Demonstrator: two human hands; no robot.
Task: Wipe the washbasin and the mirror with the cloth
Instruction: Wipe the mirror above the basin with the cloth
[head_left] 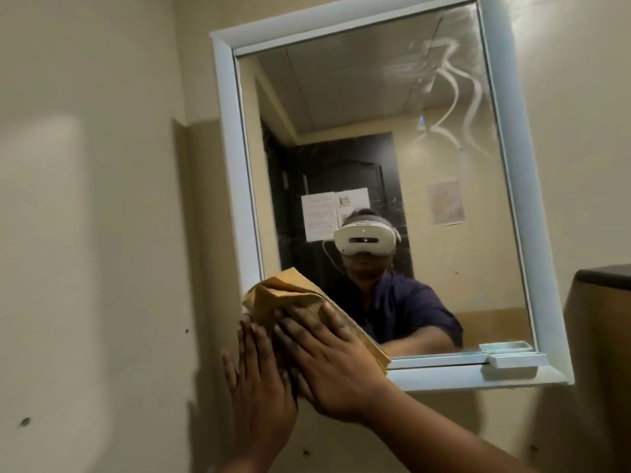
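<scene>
A mirror (392, 97) in a white frame hangs tilted on the beige wall. White smear streaks mark its upper right glass. A folded tan cloth (286, 295) lies against the mirror's lower left corner. My right hand (327, 363) presses flat on the cloth with straight fingers. My left hand (259, 380) lies flat beside it, fingertips touching the cloth's left edge and the frame. The washbasin is out of view.
A small white tray (515, 360) sits on the frame's lower right ledge. A dark-topped cabinet (604, 302) stands at the right edge. The bare wall on the left has a few small holes. A person wearing a headset is reflected in the glass.
</scene>
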